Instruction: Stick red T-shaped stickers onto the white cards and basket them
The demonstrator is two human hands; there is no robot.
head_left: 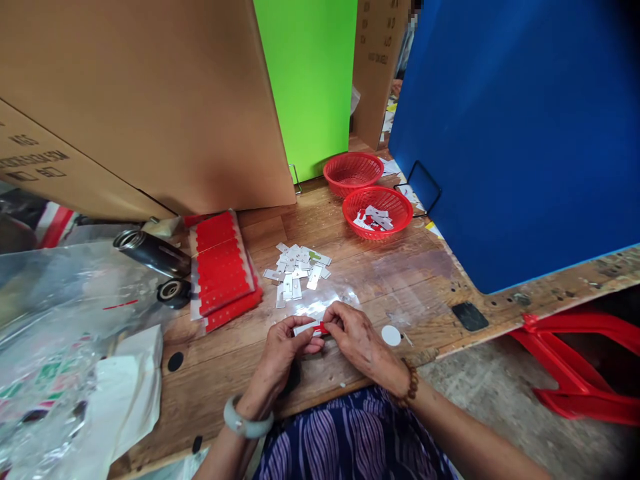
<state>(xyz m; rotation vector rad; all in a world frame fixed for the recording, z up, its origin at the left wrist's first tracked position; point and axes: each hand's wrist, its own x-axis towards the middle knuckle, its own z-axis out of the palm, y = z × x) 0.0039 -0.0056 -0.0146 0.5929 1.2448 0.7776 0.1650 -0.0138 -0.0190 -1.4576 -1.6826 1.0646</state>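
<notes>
Close to the table's front edge, my left hand (pixel 285 343) pinches a small white card (pixel 306 327) between thumb and fingers. My right hand (pixel 353 333) meets it from the other side, its fingertips closed on a small red piece (pixel 320 328) that lies against the card's right end. How the two are joined is too small to make out. Beyond my hands is a loose pile of similar white cards (pixel 295 267), one with a green piece on it. Farther back, a red plastic basket (pixel 377 230) contains several white cards with red bits.
A second red basket (pixel 350 159) stands behind the first. Stacked red sheets (pixel 220 267) lie left of the pile, beside a dark flask (pixel 155 253) and its lid (pixel 173 292). Clear plastic bags (pixel 50 360) cover the far left. Cardboard, green and blue panels (pixel 520 147) stand behind.
</notes>
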